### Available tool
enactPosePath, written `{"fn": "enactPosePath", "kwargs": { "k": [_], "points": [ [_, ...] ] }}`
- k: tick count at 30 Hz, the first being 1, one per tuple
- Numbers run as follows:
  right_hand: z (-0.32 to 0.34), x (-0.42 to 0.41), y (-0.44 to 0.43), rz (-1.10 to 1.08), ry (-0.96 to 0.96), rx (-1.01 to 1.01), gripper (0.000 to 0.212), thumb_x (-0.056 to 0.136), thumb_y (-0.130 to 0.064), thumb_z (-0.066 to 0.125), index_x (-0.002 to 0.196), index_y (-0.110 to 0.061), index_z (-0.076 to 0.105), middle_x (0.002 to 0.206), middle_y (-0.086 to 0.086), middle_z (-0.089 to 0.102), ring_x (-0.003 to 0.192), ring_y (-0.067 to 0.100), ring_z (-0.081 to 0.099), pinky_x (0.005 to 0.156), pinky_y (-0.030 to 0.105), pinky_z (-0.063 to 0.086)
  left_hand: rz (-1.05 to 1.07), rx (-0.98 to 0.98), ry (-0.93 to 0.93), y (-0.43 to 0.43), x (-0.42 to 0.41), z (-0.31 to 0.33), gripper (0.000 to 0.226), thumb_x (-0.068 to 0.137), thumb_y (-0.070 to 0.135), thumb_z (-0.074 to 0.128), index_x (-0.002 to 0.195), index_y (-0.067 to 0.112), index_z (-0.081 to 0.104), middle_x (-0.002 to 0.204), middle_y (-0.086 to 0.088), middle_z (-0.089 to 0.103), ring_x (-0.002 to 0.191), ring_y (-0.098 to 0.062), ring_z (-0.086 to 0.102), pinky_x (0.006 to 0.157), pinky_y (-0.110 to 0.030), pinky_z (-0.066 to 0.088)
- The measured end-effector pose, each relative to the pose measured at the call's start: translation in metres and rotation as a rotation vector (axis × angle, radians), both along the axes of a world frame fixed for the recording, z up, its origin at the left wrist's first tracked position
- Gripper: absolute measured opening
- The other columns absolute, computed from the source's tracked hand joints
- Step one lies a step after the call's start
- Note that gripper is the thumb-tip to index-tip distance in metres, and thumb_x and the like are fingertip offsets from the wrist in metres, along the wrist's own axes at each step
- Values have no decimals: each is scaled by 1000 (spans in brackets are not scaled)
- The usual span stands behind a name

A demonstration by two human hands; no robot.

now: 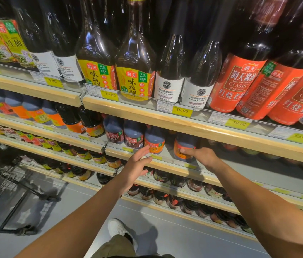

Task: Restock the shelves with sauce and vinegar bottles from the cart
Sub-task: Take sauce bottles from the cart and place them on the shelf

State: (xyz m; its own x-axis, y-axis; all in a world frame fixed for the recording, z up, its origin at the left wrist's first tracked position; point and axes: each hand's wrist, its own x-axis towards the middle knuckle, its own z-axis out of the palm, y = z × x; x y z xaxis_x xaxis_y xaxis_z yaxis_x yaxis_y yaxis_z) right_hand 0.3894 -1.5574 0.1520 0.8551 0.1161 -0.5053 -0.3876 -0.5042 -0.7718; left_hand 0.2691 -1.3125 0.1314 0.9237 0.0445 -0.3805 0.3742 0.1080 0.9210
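On the second shelf [165,165] stands a dark sauce bottle with an orange label [181,144]. My right hand [202,156] rests on its front, fingers wrapped around the lower label. Left of it is a similar orange-label bottle [154,139]. My left hand [137,162] hovers just before that bottle with flat, spread fingers and holds nothing. A gap separates the two bottles. The wire cart [7,192] stands on the floor at the lower left.
The top shelf holds tall soy sauce bottles with yellow [134,79], white [167,86] and red [234,84] labels. Lower shelves carry rows of small dark bottles. Yellow price tags line the shelf edges. My white shoe [119,229] is on the grey floor.
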Motion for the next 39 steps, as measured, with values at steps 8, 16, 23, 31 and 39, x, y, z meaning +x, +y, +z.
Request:
{"fn": "enactPosePath", "kwargs": {
  "k": [8, 16, 23, 31, 39],
  "points": [
    [-9, 1, -13, 40, 27, -13, 40, 70, -34, 91, 99, -15, 72, 111, 8, 74, 98, 18, 70, 92, 32, 55, -12, 25, -15, 0, 5, -3, 54, 104, 28, 58, 155, 34, 40, 160, 10, 39, 142, -14, 43, 116, -53, 40],
    [-11, 4, -15, -5, 36, -75, 83, 69, -62, 81, 120, 1, 67, 118, 10, 65, 106, 22, 62, 89, 32, 46, 22, 5, 1, 5, 9, -13, 54, 104, 21, 58, 153, 35, 43, 160, 11, 38, 140, -13, 44, 115, -52, 43],
    [-19, 9, -1, 24, 69, -79, 105, 32, -90, 78, 102, -11, 78, 107, 6, 76, 103, 20, 69, 102, 40, 52, 74, 50, 1, 16, 10, -20, 50, 102, 19, 60, 149, 30, 49, 152, 9, 46, 132, -12, 51, 109, -45, 50],
    [-19, 8, 24, 40, 82, -24, 74, 66, -71, 78, 107, -9, 76, 111, 7, 73, 106, 21, 65, 91, 32, 45, 370, 350, -61, 45, 11, -33, 25, 95, 13, 68, 118, 17, 60, 102, 3, 61, 82, -25, 61, 73, -49, 57],
    [-15, 5, 24, -22, 59, 272, 55, 83, -40, 78, 126, -8, 66, 102, 1, 78, 92, 17, 76, 90, 32, 56, 531, 571, 2, 109, 22, -36, 64, 96, 25, 71, 151, 13, 41, 153, -8, 46, 139, -30, 46, 115, -47, 41]
  ]
}}
